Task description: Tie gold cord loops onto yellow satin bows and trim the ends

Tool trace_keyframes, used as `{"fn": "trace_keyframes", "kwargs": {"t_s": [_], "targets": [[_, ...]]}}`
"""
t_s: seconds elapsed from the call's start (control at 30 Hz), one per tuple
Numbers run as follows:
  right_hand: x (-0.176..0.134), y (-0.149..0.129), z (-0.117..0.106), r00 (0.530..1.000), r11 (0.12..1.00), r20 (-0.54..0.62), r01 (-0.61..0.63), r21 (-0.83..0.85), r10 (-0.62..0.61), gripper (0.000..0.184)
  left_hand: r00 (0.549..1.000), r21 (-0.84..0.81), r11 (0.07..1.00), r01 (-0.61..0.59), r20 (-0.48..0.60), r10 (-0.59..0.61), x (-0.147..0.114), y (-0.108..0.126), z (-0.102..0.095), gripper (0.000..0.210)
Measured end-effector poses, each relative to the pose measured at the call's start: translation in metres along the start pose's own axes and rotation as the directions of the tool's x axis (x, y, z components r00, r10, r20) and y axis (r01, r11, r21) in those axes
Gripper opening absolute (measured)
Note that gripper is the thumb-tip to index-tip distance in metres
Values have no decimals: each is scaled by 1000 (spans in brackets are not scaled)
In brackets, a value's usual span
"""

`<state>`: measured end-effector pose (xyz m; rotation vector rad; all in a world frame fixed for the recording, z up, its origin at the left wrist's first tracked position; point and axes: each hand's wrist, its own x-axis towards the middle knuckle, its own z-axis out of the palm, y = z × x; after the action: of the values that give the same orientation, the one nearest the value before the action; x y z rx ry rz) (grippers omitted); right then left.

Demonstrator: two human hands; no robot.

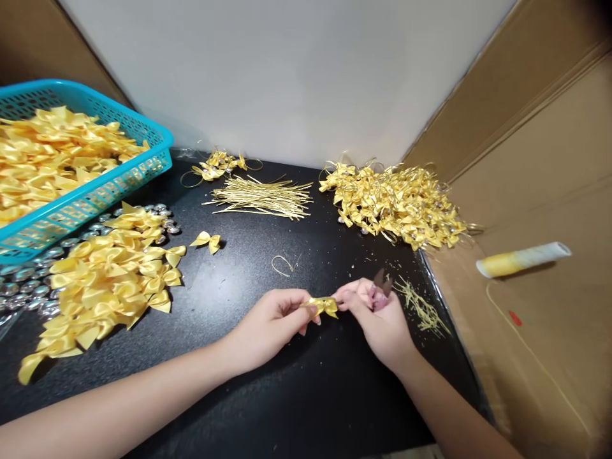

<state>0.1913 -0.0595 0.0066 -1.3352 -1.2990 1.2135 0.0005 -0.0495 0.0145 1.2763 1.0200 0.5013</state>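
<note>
At the left edge of the table, a blue basket is heaped with plain bows, apparently stock left to work through. Silver beads lie beside it, next to a pile of loose bows without cords. 1 lone bow sits apart. By the back edge, a small cluster of bows with loops and beads looks done. Near it lie unused cords, with 1 thin loop nearer the table's middle.

Towards the front edge, the left hand has its fingers pinched on the held bow; this bow seems part-way along. The right hand has its fingers closed at the bow's right end, with a dark tool, partly hidden, in the palm.

At the back right corner, a large heap of looped bows looks finished. Offcuts lie along the right edge; a tube is beyond it. No brand, label or writing can be read anywhere.
</note>
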Motion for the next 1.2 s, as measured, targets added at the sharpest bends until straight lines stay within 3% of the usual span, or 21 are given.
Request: {"fn": "trace_keyframes", "kwargs": {"t_s": [0.1, 0.17, 0.27, 0.33, 0.4, 0.47, 0.5, 0.6, 0.67, 0.73, 0.87, 0.93, 1.03, 1.2], "targets": [[3, -3, 5, 986, 980, 118, -133, 149, 116, 51, 998, 41, 997, -67, -4, 67, -1, -2, 0, 29], [5, -3, 4, 984, 972, 136, -139, 189, 114, 51, 991, 77, 990, -121, -40, 124, -1, -5, 2, 27], [7, -4, -4, 998, 996, 56, -6, 92, 1, 48, 977, 109, 980, -167, -117, 179, -1, -12, 5, 21], [7, -6, -12, 972, 974, -105, 200, -105, -211, 47, 969, 101, 981, -163, -171, 179, -1, -16, 6, 20], [7, -9, -21, 833, 835, -218, 416, -360, -509, 49, 962, 102, 982, -160, -208, 178, -2, -18, 7, 20], [7, -12, -30, 678, 637, -157, 551, -538, -718, 49, 956, 158, 970, -186, -199, 216, -4, -19, 7, 15], [8, -13, -34, 625, 568, -129, 578, -586, -770, 49, 952, 213, 952, -217, -171, 255, -5, -19, 7, 12], [12, -13, -40, 550, 523, -195, 539, -660, -812, 50, 908, 420, 824, -382, 3, 419, -8, -18, 6, 12], [15, -11, -41, 558, 533, -209, 516, -671, -803, 51, 853, 544, 686, -483, 117, 508, -9, -18, 6, 14], [17, -9, -40, 602, 564, -206, 499, -658, -772, 52, 820, 657, 562, -503, 158, 549, -9, -18, 5, 17], [18, -4, -39, 697, 769, -393, 366, -524, -600, 53, 829, 864, 369, -341, 92, 552, -9, -19, 5, 30], [19, 0, -40, 748, 839, -420, 339, -424, -515, 52, 843, 932, 281, -230, 46, 536, -10, -21, 6, 45], [22, 5, -41, 760, 889, -474, 306, -341, -444, 52, 870, 970, 215, -109, -11, 492, -11, -22, 8, 57], [22, 7, -41, 782, 912, -494, 232, -337, -381, 52, 894, 978, 203, -44, -52, 444, -9, -22, 10, 59]]}}
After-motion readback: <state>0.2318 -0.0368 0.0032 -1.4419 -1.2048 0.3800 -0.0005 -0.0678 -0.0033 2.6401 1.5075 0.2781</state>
